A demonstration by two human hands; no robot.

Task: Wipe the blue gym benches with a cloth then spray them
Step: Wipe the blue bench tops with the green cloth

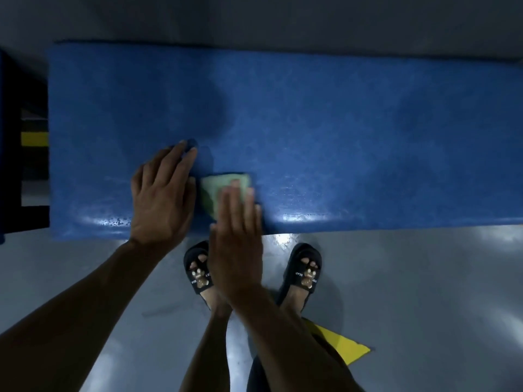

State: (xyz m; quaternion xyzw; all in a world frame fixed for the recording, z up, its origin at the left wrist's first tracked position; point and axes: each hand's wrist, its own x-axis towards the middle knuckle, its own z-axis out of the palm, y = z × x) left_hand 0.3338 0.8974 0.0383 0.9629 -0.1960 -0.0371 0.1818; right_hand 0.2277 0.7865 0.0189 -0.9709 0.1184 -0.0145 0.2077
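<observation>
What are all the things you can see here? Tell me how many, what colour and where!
bench: one, blue, padded, stretching across the upper half of the view
cloth: one, pale green, on the bench near its front edge, under the right hand
floor: one, grey and shiny, below and behind the bench
floor marking: one, yellow, on the floor at lower right
dark frame: one, black with a yellow patch, at the left edge beside the bench
slippers: two, black with a small bear figure, on the person's feet in front of the bench
left hand: one, flat on the bench left of the cloth
right hand: one, fingers straight, pressing the cloth
</observation>
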